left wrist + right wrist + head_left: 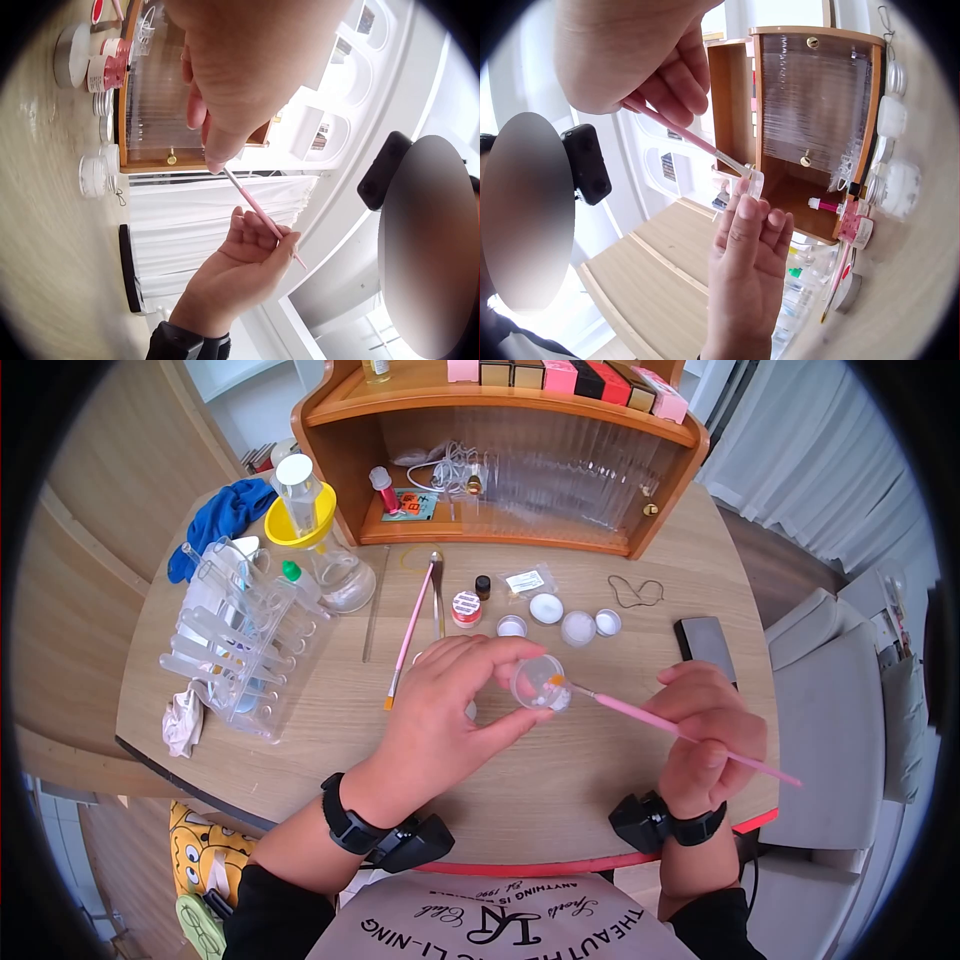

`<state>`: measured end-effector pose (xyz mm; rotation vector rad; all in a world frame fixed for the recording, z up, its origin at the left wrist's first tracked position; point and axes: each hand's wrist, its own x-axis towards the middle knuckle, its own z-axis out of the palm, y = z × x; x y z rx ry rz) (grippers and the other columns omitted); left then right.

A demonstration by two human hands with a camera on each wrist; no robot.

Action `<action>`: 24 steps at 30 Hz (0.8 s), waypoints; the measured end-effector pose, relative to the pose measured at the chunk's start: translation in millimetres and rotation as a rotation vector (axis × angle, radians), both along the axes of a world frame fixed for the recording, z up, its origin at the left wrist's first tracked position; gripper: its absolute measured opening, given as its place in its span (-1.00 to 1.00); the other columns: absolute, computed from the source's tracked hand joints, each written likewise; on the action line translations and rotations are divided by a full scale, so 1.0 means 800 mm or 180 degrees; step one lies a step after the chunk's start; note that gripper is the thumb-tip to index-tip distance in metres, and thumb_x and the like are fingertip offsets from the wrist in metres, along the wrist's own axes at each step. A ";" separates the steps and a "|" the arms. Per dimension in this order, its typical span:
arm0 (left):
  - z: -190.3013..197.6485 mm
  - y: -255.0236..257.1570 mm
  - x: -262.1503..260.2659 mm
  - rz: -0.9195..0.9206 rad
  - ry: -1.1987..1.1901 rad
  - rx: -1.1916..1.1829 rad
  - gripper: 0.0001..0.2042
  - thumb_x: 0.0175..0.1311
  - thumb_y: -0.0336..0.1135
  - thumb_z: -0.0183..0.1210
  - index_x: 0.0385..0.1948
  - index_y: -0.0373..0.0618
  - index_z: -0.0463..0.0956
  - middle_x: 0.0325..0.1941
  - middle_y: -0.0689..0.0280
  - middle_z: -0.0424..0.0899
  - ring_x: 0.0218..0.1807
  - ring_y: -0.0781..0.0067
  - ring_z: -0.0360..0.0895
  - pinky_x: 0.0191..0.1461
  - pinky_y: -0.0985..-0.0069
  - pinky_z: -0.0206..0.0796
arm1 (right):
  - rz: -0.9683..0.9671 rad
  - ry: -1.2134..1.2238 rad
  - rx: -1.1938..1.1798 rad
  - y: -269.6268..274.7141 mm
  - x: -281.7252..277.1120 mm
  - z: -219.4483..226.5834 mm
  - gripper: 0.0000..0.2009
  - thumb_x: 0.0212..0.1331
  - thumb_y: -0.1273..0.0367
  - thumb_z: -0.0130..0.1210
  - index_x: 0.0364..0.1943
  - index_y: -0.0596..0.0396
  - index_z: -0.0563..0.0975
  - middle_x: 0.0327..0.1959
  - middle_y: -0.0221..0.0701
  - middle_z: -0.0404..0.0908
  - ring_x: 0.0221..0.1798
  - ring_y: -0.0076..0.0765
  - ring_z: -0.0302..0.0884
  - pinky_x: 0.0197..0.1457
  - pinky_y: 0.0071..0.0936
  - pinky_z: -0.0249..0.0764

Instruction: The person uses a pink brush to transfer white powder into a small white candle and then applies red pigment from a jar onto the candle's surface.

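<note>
My left hand (450, 705) pinches a small clear round cup (536, 682) between thumb and fingers, tilted toward the head camera. White bits show at the cup's lower edge. A pink-handled brush (650, 717) is held by my right hand (710, 735), and its orange tip lies at the cup's mouth. The right wrist view shows the brush's metal neck (731, 163) meeting the cup (755, 184), which the left hand (746, 262) holds up. In the left wrist view the right hand (244, 266) grips the brush handle (260, 214); the cup is hidden there.
Small white containers (578, 628), a red-labelled jar (466, 608) and a dark bottle (483, 587) stand beyond the hands. Another pink brush (411, 630) lies left of them. A clear tube rack (240, 670) is at the left, a wooden cabinet (500, 540) behind, a dark box (703, 639) right.
</note>
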<state>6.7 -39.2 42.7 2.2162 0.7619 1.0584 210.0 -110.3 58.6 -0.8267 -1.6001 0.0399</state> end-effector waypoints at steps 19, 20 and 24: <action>0.007 0.013 -0.006 -0.0922 0.0673 0.0005 -0.57 -0.14 -0.33 0.33 -0.11 -0.01 0.51 -0.47 0.34 0.45 -0.29 0.29 0.42 0.00 0.39 0.23 | 0.0610 0.0458 -0.0763 -0.002 0.003 0.005 -0.64 0.30 0.09 -0.17 -0.49 0.06 0.37 -0.59 -0.26 0.55 -0.49 -0.26 0.44 -0.13 -0.16 0.40; 0.006 0.013 -0.006 -0.0916 0.0673 0.0003 -0.57 -0.14 -0.33 0.33 -0.11 -0.01 0.51 -0.47 0.34 0.45 -0.29 0.29 0.42 0.00 0.39 0.23 | 0.0686 0.0531 -0.0812 -0.003 0.004 0.005 -0.64 0.30 0.09 -0.17 -0.50 0.06 0.37 -0.59 -0.26 0.54 -0.50 -0.27 0.43 -0.14 -0.17 0.40; 0.004 0.016 -0.010 -0.1193 0.0600 0.0002 -0.59 -0.11 -0.30 0.31 -0.11 -0.01 0.51 -0.46 0.35 0.46 -0.28 0.30 0.41 0.14 0.31 0.17 | 0.0833 0.0489 -0.0857 -0.004 0.004 0.005 -0.65 0.31 0.11 -0.18 -0.49 0.06 0.37 -0.58 -0.26 0.55 -0.51 -0.28 0.42 -0.16 -0.18 0.40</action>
